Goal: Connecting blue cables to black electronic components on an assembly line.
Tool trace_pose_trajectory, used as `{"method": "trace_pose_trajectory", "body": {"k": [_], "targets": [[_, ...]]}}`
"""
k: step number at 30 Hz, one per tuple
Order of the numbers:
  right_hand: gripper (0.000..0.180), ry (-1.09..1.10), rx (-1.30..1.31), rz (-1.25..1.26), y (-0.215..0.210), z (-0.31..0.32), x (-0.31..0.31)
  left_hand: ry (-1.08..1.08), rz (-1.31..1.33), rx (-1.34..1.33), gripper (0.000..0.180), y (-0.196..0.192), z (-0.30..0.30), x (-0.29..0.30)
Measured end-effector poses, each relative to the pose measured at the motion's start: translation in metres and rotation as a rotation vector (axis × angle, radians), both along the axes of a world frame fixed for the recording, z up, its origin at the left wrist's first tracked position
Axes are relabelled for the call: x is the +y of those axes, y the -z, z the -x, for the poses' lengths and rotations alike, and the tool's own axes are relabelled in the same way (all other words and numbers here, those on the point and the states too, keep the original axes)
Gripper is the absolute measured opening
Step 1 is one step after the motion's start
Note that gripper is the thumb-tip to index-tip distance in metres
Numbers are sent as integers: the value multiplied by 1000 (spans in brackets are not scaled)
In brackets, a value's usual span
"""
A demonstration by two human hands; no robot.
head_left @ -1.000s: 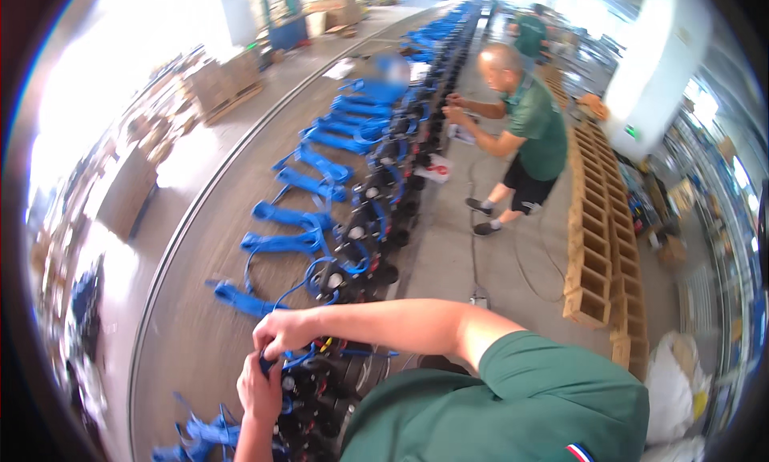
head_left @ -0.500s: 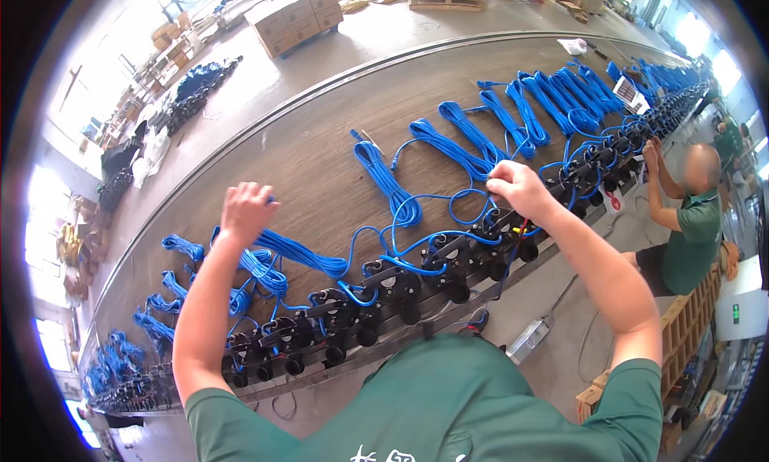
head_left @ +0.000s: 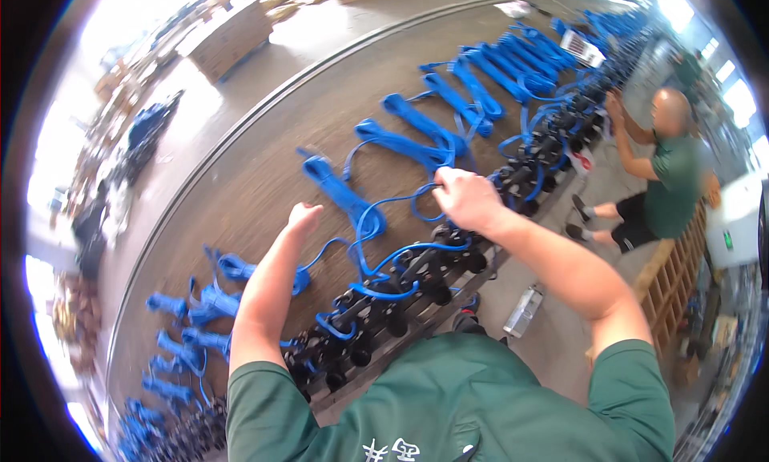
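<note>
My right hand is closed, fingertips pinched on a thin blue cable that loops above the row of black parts. My left hand hovers over the table beside a folded blue cable bundle. Blur and the angle hide its fingers. More folded blue bundles lie along the table, one of them just beyond my right hand. Black round-bodied units line the near edge, with blue cables running out of them.
The long brown table curves from lower left to upper right. A person in a green shirt sits at the right, hands at the row. A white card lies among far bundles. Below the edge is a silver box; cartons stand beyond.
The view has swung, shifting the table and bundles left and up at the right side. My left hand has come toward the upright bundle and nearer my right hand, which stays at the cable loop.
</note>
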State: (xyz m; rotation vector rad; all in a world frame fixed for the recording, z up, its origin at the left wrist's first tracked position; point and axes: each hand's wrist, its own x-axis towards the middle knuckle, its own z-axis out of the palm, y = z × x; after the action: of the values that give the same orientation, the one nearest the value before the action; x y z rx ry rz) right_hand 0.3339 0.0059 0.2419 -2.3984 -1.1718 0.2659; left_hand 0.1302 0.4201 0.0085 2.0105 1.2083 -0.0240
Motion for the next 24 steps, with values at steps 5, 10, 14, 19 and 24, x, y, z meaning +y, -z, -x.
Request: {"method": "trace_pose_trajectory", "body": {"k": [5, 10, 14, 19, 24], "targets": [[24, 83, -37, -99, 16, -1, -6, -323, 609, -407, 36, 69, -82, -54], [26, 34, -30, -139, -3, 14, 8, -381, 270, -241, 52, 92, -81, -7], [27, 94, -25, -52, 11, -1, -7, -532, 518, -331, 40, 79, -116, -43], [26, 131, -4, -86, 10, 1, -17, -351, 327, -389, 39, 10, -83, -45], [27, 120, -21, -83, 10, 3, -11, -212, 844, -982, 41, -84, -24, -46]]}}
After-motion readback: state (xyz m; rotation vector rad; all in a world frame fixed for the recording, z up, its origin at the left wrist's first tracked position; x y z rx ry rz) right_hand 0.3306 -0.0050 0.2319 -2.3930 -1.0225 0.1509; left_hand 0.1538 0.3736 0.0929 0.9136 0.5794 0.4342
